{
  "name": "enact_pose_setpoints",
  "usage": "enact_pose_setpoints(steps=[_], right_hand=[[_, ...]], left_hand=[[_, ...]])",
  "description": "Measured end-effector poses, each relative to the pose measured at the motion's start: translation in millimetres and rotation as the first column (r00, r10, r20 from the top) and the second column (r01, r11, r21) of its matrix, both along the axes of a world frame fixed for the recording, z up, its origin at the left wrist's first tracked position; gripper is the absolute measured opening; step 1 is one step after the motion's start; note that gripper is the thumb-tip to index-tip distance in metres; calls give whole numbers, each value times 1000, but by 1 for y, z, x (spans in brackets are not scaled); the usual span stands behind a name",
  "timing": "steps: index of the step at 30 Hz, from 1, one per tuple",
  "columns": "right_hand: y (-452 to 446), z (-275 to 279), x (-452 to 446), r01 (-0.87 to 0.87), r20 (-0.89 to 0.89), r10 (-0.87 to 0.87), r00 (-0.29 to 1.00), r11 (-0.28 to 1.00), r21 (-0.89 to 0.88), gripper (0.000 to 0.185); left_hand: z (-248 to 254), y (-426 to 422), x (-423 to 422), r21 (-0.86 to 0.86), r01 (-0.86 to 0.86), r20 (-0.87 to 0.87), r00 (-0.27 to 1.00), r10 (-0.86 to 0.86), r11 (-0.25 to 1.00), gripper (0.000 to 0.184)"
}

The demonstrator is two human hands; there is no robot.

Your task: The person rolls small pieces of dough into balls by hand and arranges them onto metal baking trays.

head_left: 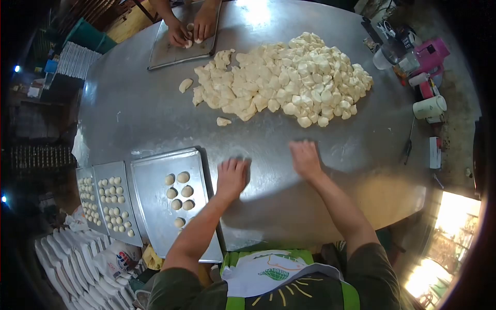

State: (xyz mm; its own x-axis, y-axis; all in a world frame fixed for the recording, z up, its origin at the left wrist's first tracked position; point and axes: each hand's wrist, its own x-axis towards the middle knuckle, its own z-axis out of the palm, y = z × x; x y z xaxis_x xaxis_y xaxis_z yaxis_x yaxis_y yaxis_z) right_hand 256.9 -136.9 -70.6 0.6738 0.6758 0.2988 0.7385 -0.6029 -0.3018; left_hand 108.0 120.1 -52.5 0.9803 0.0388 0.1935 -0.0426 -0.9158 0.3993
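My left hand (232, 179) is palm down on the steel table, just right of a metal tray (150, 206). Its fingers are curled and pressed together, so anything beneath them is hidden. Farther right, my right hand (305, 159) also rests on the metal, fingers bent under and closed; whatever it covers cannot be seen. Beyond both hands lies a large heap of cut dough pieces (289, 77), with a loose dough piece (223, 122) at its near side. Round dough balls (187, 191) sit in rows on the tray, partly behind my left forearm.
Two more trays of dough balls (114, 191) stand at the left edge. Across the table (361, 150), another person's hands (191, 33) work dough on a tray (157, 57). A pink appliance (431, 57), a white jug (430, 107) and a small box (435, 153) line the right edge.
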Motion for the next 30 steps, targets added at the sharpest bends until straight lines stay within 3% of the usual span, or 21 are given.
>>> enact_pose_setpoints(steps=[2, 3, 4, 7, 9, 11, 12, 15, 17, 20, 22, 25, 28, 30], right_hand=[[39, 1, 34, 89, 45, -99, 994, 980, 178, 15], [56, 4, 39, 140, 39, -158, 987, 947, 288, 14], [62, 9, 36, 130, 44, -150, 988, 947, 293, 14], [73, 15, 28, 317, -220, -291, 931, 944, 91, 16], [53, 20, -1, 260, -315, -226, 922, 963, 67, 22], [42, 30, -35, 221, -196, -205, 959, 973, 65, 28], [57, 28, -48, 202, -203, -186, 961, 978, 60, 28], [99, 25, -77, 242, -269, -202, 942, 962, 124, 28], [179, 54, -111, 78, -287, 0, 958, 962, 260, 31], [288, 81, -162, -209, -166, 246, 955, 954, 213, 30], [345, 88, -186, -309, -116, 323, 939, 943, 123, 31], [386, 64, -185, -371, -129, 371, 920, 928, 23, 30], [389, 59, -167, -365, -144, 406, 903, 899, 244, 27], [380, 66, -91, -340, -152, 369, 917, 922, 183, 25]], left_hand=[[-12, -1, 51, 66, -90, 118, 990, 82, 994, 18], [-7, -5, 74, -6, -139, 83, 987, 139, 990, 16], [2, -13, 89, -77, -187, 52, 980, 191, 979, 15], [4, -30, 84, -131, -154, -57, 987, 147, 979, 13], [5, -24, 48, -158, -151, -113, 984, 134, 976, 12], [3, -6, 1, -334, 37, 62, 998, -17, 942, 18], [4, 5, -23, -338, 15, 54, 999, 4, 941, 18], [21, 46, -81, -676, -26, -24, 1000, 14, 737, 31], [58, 86, -120, -634, -123, 71, 974, 216, 763, 32], [70, 173, -165, -504, -288, 131, 906, 402, 814, 33], [70, 224, -182, -403, -376, 144, 874, 464, 834, 34], [21, 276, -191, -175, -440, 89, 884, 459, 881, 37], [31, 274, -193, -211, -423, 128, 882, 454, 881, 40], [41, 264, -200, -214, -431, 135, 876, 464, 876, 41]])
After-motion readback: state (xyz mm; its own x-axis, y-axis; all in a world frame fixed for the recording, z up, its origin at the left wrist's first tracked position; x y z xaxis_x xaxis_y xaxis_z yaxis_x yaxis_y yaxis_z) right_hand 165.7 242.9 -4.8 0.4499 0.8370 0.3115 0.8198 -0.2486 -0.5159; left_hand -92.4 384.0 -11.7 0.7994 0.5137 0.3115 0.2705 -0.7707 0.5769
